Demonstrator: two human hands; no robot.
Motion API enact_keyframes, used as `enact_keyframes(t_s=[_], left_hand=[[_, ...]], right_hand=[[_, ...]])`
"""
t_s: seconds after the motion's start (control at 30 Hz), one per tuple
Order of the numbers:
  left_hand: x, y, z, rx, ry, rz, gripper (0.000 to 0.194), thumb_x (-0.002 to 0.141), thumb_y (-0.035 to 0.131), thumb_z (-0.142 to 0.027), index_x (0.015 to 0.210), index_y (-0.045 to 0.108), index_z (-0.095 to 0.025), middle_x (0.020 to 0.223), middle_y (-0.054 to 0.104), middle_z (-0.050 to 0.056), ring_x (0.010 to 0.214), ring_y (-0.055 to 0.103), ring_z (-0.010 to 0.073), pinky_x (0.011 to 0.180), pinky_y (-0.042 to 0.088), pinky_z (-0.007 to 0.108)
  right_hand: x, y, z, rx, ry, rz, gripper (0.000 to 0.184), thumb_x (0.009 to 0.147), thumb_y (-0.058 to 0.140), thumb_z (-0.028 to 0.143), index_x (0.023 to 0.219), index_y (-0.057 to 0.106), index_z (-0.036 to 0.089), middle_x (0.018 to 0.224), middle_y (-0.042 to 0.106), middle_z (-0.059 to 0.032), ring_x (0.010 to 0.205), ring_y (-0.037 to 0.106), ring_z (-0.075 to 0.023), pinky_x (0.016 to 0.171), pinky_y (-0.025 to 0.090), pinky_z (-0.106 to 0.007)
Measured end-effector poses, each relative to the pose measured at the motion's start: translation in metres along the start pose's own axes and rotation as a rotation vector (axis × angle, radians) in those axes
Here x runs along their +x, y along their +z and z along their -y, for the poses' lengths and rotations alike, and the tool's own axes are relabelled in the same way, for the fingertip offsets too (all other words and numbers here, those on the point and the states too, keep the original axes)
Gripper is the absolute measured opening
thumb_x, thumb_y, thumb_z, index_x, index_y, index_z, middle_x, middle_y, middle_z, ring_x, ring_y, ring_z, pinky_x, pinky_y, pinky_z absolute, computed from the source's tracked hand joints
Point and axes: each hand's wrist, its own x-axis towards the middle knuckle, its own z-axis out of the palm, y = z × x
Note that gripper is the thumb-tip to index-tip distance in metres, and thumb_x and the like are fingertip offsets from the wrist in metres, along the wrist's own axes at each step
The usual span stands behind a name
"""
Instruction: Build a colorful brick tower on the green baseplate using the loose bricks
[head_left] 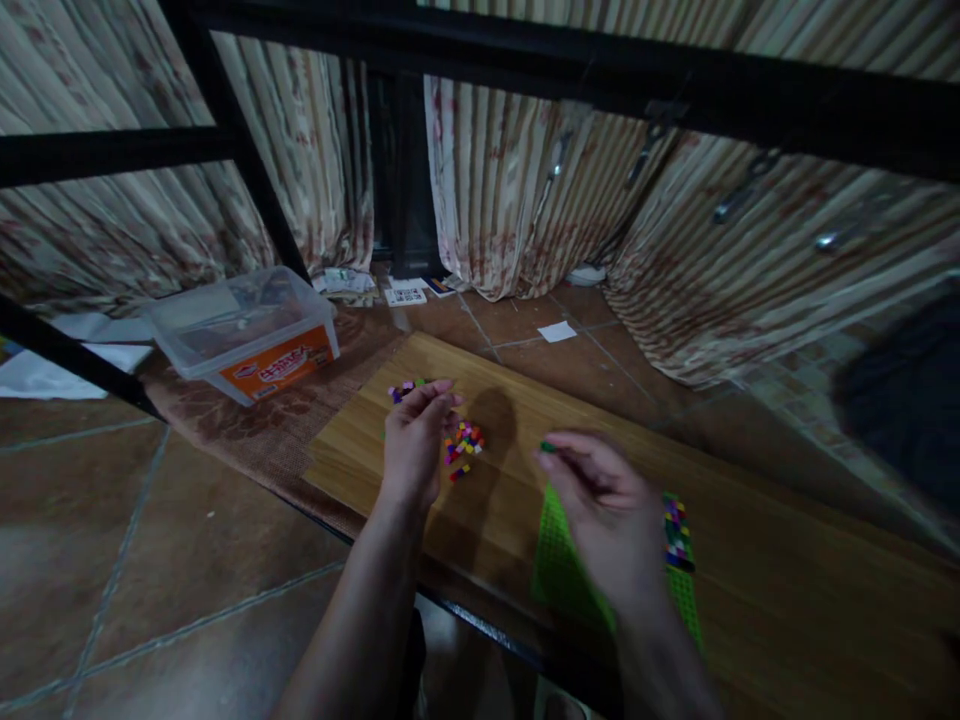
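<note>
My right hand point(604, 505) pinches a small dark green block point(548, 447) between thumb and forefinger. Below it lies a bright green studded baseplate point(559, 560), partly covered by the hand and forearm. Along the plate's right side sit rows of multicoloured small blocks point(676, 530). My left hand point(414, 440) is raised over the board with its thumb and fingers pressed together; anything between them is too small to make out. Just right of it lies a loose pile of coloured blocks point(465, 438), and more blocks point(397, 391) show behind its fingers.
The wooden board point(517, 400) rests on a brown cloth point(217, 420). A clear plastic tub point(247, 330) with an orange label stands at the left. Black metal bars point(247, 160) cross in front of striped curtains point(510, 190). Papers point(556, 331) lie on the tiled floor.
</note>
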Motion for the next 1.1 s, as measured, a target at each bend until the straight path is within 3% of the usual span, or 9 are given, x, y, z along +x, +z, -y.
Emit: enact_keyframes(t_s=[0.1,0.2,0.4,0.67,1.1], left_hand=[[-0.007,0.01,0.009,0.06,-0.025,0.07,0.026,0.063,0.072,-0.023,0.086,0.067,-0.013,0.075,0.065,0.001,0.056,0.053,0.0063,0.056,0.041,0.018],[-0.016,0.02,0.023,0.17,-0.02,0.158,0.025,0.065,0.072,-0.026,0.086,0.069,-0.013,0.075,0.066,0.003,0.06,0.056,0.0092,0.057,0.043,0.02],[-0.034,0.04,0.056,0.379,0.055,0.388,0.017,0.072,0.067,-0.026,0.085,0.07,-0.016,0.08,0.068,0.005,0.073,0.06,0.0146,0.065,0.047,0.024],[-0.053,0.057,0.084,0.597,0.214,0.623,0.028,0.083,0.059,-0.029,0.11,0.068,-0.025,0.103,0.068,0.006,0.086,0.063,0.0177,0.077,0.049,0.03],[-0.064,0.074,0.09,0.833,0.537,0.868,0.033,0.092,0.045,-0.024,0.121,0.06,-0.027,0.125,0.059,0.006,0.12,0.051,0.0199,0.103,0.04,0.04]], right_hand=[[0.009,-0.036,0.006,0.02,0.008,-0.182,0.014,0.077,0.068,0.026,0.091,0.07,0.022,0.092,0.07,-0.0032,0.083,0.066,-0.0163,0.074,0.054,-0.029],[0.016,-0.07,-0.007,0.005,0.075,-0.28,0.016,0.073,0.071,0.026,0.088,0.072,0.022,0.089,0.071,-0.004,0.079,0.066,-0.0167,0.07,0.054,-0.03],[0.019,-0.115,-0.046,0.004,0.182,-0.279,0.017,0.066,0.074,0.025,0.083,0.073,0.023,0.082,0.072,-0.0026,0.075,0.066,-0.0177,0.068,0.054,-0.033],[0.014,-0.125,-0.062,0.075,0.29,-0.064,0.019,0.064,0.073,0.024,0.083,0.074,0.023,0.082,0.073,-0.0018,0.075,0.066,-0.0167,0.072,0.054,-0.033],[0.01,-0.12,-0.074,0.076,0.222,0.008,0.018,0.069,0.071,0.02,0.086,0.073,0.024,0.084,0.073,-0.0017,0.078,0.067,-0.0169,0.079,0.054,-0.035]])
